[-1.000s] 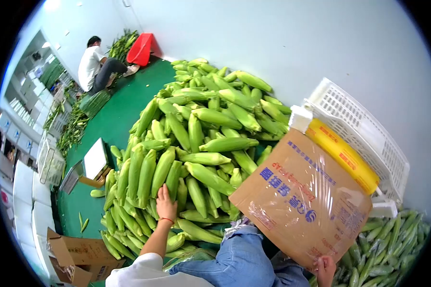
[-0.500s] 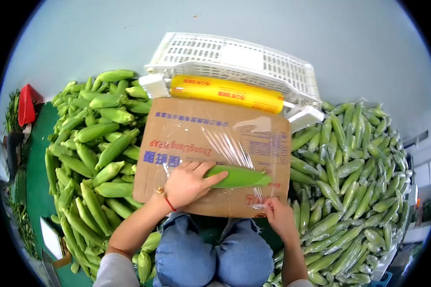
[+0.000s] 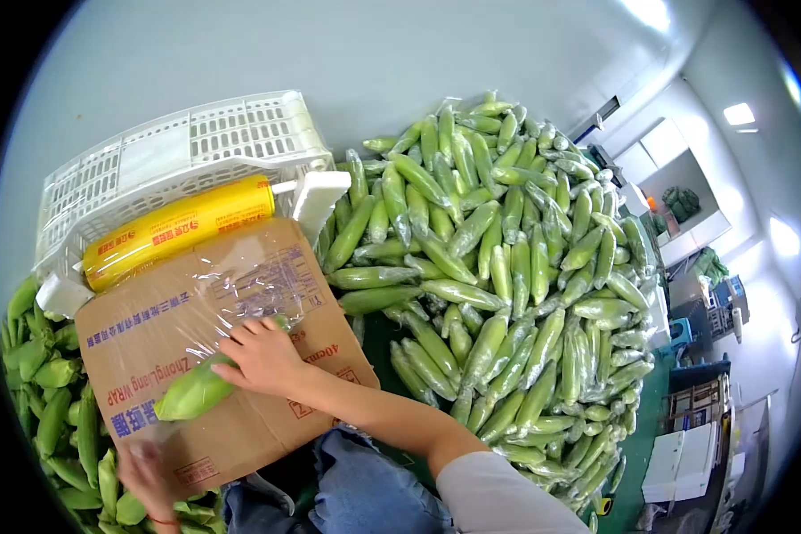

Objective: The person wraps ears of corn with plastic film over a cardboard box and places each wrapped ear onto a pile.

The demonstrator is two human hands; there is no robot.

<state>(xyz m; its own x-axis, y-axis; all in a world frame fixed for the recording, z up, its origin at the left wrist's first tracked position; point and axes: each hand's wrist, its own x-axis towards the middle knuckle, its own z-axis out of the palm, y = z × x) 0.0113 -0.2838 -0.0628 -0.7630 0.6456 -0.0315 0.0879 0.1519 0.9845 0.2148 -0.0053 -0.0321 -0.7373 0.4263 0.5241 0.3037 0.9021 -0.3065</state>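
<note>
On the brown cardboard lies one green corn cob, tilted, with clear film around its upper part. My right hand rests over the upper end of the cob, fingers curled onto it and the film. At the cardboard's lower left edge is my left hand, blurred by motion, its fingers hard to make out. Above the cardboard, a yellow roll of film sits on a rod between white blocks, and clear film stretches down from it over the board.
A white plastic crate leans on the wall behind the roll. Film-wrapped cobs form a large pile at the right. Unwrapped cobs lie at the left. Shelving and white boxes stand at the far right.
The view has swung right. My left hand has gone from the cob to the cardboard's left edge. My right hand has moved from the lower right corner onto the cob, which film now partly covers.
</note>
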